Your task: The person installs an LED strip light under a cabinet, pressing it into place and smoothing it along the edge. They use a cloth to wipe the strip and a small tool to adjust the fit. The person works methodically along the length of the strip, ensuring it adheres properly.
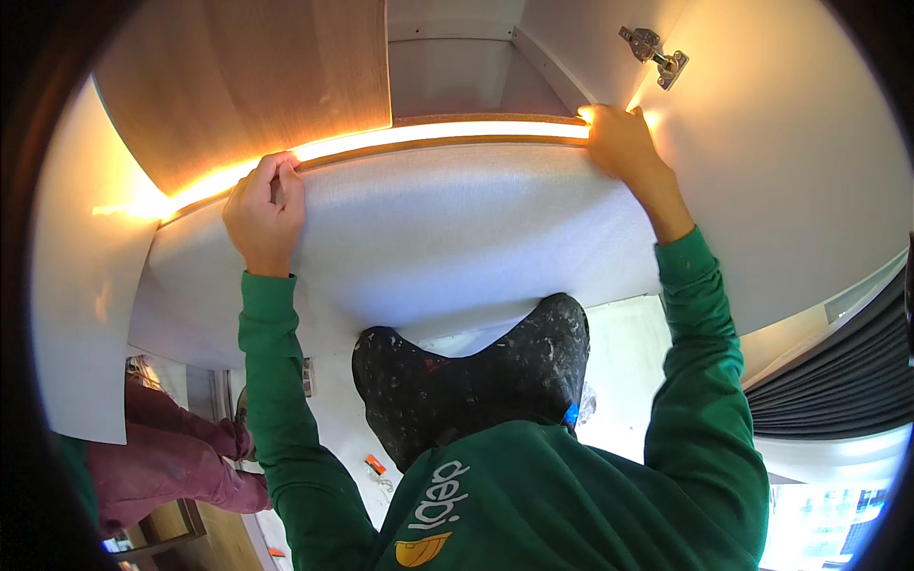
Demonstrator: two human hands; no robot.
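Spanning the upper frame, a glowing light strip has its long axis crosswise, climbing from left to right in a slight bow; a thin wooden edge borders it below. Near its left part the left hand is curled, thumb and forefinger together; at its right end is the right hand, fingers bent. Whether either clamps the light strip cannot be told, fingertips being partly hidden. Top centre, an open compartment shows pale walls, cut off by the border.

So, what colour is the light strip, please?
The strip glows yellowish white, clearest in the head view.
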